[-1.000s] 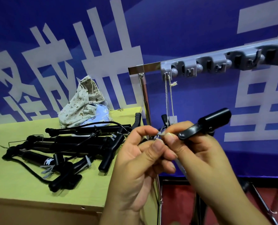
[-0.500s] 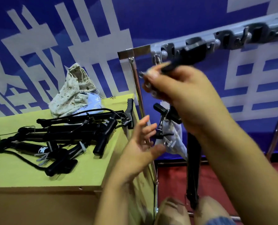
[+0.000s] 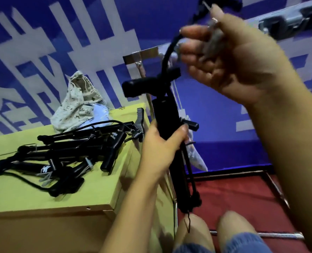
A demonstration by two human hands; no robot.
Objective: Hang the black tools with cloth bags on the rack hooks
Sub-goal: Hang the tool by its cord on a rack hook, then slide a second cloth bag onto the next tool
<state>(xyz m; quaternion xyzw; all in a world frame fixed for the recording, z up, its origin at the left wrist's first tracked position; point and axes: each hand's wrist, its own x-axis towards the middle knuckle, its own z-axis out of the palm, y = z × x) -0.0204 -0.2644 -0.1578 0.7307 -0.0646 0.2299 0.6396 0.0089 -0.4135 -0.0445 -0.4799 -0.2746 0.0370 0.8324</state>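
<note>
Left hand (image 3: 160, 148) wraps the black tool's (image 3: 165, 117) upright barrel; right hand (image 3: 230, 57) pinches its blurred top.

One black tool (image 3: 167, 121) hangs upright beside the rack (image 3: 288, 24); more black tools (image 3: 69, 152) lie heaped near the tabletop's right edge, cloth bags (image 3: 78, 105) behind them.

Both forearms are seen bare, with no sleeves, watch or rings in view on the left hand (image 3: 162, 148) or right hand (image 3: 231, 57). Frayed blue denim shorts (image 3: 242, 242) are worn above bare knees.
</note>
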